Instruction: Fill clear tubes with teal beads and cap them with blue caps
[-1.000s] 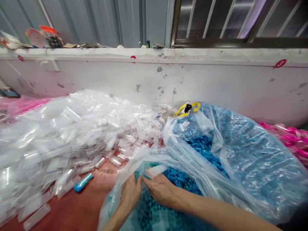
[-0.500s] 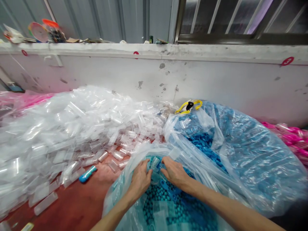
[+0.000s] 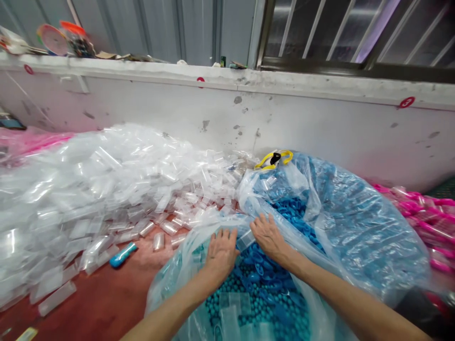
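Observation:
A clear plastic bag (image 3: 167, 279) stands open in front of me, holding teal beads (image 3: 263, 303), blue plastic pieces (image 3: 263, 270) and several clear tubes (image 3: 231, 322). My left hand (image 3: 221, 253) lies palm down over the bag's far left part, fingers stretched out. My right hand (image 3: 270, 239) rests near the far right edge of the mouth, its fingers extended and slightly spread. Between the hands sits a clear sleeve (image 3: 246, 240), close to the fingers of both. Whether either hand touches it I cannot tell. Both palms are hidden.
Clear plastic sleeves (image 3: 117, 175) are heaped at left on a red surface (image 3: 103, 303), near a blue piece (image 3: 122, 255). A larger bag of blue pieces (image 3: 351, 222) adjoins on the right, with a yellow strap (image 3: 273, 159) on top. Pink pieces (image 3: 423, 213) lie beyond, below a white wall (image 3: 159, 106).
My hands have moved apart and their curled fingers have straightened. More blue pieces show between them. The view has shifted and tilted slightly.

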`<action>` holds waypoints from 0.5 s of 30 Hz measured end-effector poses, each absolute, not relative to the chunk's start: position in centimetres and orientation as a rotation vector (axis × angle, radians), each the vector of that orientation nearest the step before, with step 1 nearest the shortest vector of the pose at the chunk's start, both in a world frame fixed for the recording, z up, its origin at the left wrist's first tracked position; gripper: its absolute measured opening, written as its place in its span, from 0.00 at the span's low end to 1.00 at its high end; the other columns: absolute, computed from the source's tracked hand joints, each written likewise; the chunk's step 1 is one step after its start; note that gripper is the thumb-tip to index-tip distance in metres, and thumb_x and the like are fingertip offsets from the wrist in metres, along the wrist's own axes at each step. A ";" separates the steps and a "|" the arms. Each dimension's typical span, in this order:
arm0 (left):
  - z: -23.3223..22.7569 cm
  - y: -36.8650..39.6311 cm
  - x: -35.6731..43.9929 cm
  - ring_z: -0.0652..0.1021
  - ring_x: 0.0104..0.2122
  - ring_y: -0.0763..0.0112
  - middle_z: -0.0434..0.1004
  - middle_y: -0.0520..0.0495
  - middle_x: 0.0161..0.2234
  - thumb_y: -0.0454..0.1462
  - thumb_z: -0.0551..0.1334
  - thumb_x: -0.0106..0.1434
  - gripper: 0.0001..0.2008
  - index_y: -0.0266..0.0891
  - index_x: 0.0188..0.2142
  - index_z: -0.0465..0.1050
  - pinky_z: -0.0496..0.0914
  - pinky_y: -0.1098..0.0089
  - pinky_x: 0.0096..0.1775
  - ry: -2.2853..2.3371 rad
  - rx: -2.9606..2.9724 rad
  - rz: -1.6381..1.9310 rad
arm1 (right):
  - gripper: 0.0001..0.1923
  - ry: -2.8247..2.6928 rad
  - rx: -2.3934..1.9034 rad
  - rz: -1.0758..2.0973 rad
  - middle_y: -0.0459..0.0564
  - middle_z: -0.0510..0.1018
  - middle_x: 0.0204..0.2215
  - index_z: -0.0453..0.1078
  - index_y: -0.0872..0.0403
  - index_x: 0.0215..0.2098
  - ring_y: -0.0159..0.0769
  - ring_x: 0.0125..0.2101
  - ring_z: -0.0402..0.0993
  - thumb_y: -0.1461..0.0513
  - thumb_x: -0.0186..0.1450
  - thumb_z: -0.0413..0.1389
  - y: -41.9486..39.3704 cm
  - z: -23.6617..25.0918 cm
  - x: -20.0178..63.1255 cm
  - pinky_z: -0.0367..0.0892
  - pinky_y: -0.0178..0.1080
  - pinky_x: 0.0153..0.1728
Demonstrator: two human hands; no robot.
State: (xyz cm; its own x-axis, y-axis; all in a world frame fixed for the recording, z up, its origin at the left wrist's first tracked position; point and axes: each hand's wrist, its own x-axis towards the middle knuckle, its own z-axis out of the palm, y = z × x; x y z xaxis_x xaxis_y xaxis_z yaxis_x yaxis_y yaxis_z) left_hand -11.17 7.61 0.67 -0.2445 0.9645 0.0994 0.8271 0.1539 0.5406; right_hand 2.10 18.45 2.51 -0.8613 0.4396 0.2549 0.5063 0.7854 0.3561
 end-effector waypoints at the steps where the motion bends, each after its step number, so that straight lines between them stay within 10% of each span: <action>1: 0.9 7.9 -10.6 0.59 0.54 0.53 0.61 0.40 0.53 0.34 0.57 0.53 0.28 0.39 0.54 0.55 0.52 0.52 0.53 2.206 1.855 0.625 | 0.12 -2.835 -0.724 -0.601 0.54 0.73 0.30 0.67 0.57 0.32 0.46 0.38 0.67 0.71 0.61 0.43 18.2 2.8 2.1 0.56 0.52 0.44; 15: 1.5 5.2 -15.4 0.74 0.32 0.66 0.73 0.50 0.31 0.41 0.57 0.54 0.23 0.41 0.49 0.61 0.67 0.68 0.35 1.845 1.734 0.551 | 0.11 -2.548 -0.843 1.612 0.41 0.65 0.20 0.66 0.58 0.36 0.28 0.19 0.61 0.60 0.57 0.50 19.0 5.3 4.6 0.59 0.31 0.19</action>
State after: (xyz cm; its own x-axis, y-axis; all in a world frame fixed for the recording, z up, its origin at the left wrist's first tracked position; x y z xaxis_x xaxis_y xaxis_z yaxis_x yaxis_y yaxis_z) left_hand -15.41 5.21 1.47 -0.0228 0.9938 -0.1092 0.7714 0.0870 0.6304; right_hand 4.55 18.99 5.34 -0.8551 0.4437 -0.2684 0.4325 0.3247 -0.8411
